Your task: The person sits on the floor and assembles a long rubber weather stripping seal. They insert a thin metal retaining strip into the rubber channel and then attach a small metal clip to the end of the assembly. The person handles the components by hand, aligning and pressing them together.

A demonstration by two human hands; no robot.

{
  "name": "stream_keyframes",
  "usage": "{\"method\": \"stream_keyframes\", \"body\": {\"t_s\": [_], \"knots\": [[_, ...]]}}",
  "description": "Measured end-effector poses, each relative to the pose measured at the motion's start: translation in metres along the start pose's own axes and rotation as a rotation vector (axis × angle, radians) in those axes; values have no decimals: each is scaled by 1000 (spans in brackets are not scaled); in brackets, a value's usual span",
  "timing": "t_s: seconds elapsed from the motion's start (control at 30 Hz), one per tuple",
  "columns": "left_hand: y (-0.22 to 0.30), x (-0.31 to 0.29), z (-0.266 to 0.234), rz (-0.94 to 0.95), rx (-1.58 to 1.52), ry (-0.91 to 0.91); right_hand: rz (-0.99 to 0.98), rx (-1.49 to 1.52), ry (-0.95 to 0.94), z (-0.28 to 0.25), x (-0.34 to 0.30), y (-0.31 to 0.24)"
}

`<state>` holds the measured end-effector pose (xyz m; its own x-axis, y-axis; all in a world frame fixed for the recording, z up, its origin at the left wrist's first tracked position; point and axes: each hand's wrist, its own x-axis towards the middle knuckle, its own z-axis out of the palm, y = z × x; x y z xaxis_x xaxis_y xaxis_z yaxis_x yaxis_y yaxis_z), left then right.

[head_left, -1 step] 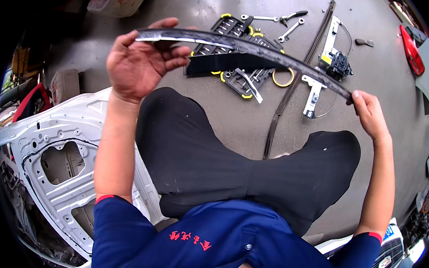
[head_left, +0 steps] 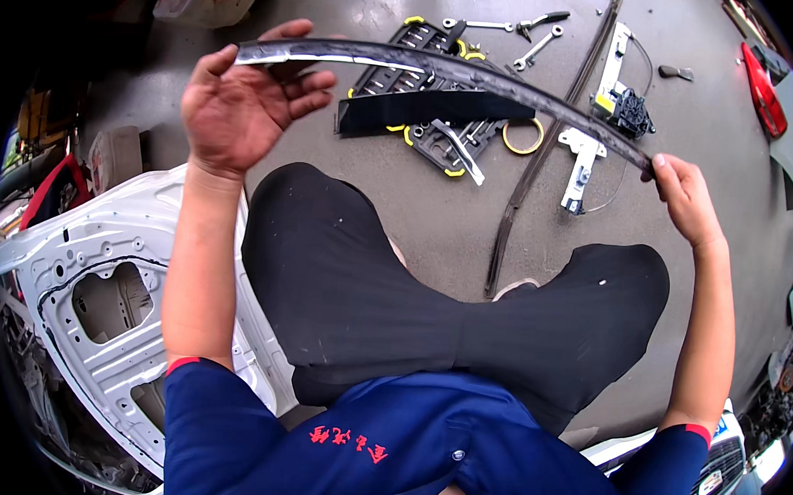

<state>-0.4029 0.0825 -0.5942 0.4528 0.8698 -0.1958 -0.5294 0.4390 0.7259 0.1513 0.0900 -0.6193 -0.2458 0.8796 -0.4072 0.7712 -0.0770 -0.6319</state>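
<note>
A long, curved black trim strip (head_left: 512, 90) with a shiny edge along its left part is stretched between my two hands. My left hand (head_left: 233, 122) pinches its left end between thumb and fingers, palm showing, with the other fingers loosely spread. At the lower right end, my right hand (head_left: 688, 202) grips the tip with thumb and index finger. Below the strip, on the floor, a flat black panel piece (head_left: 421, 113) lies across a black and yellow tool case (head_left: 416, 38). A yellow tape roll (head_left: 539, 137) rests beside the case.
Another long dark strip (head_left: 523, 184) lies on the floor next to a window regulator (head_left: 582, 172) with a black motor (head_left: 632, 114). Wrenches (head_left: 480, 25) and a scraper (head_left: 675, 73) lie farther off. A white car door (head_left: 122, 359) is at left, a red tail light (head_left: 763, 92) at right.
My left hand and the strip's left end have shifted slightly left and up. My right hand has barely moved; both hands keep their hold.
</note>
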Motion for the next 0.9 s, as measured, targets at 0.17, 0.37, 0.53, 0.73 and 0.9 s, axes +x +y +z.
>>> {"method": "stream_keyframes", "body": {"t_s": [0.17,0.37,0.53,0.73,0.9], "knots": [[5,7,-118,-84,35,160,56,5,-168,32,75,29],[-87,40,-167,-548,1265,200,-233,-438,-212,100,121,60],[-131,42,-191,-375,1744,100,-304,-546,-161,141,144,83],[-156,26,-208,-290,2049,170,-359,-707,-68,169,152,91],[-159,26,-201,-394,2197,156,-267,-764,-77,177,146,76]]}}
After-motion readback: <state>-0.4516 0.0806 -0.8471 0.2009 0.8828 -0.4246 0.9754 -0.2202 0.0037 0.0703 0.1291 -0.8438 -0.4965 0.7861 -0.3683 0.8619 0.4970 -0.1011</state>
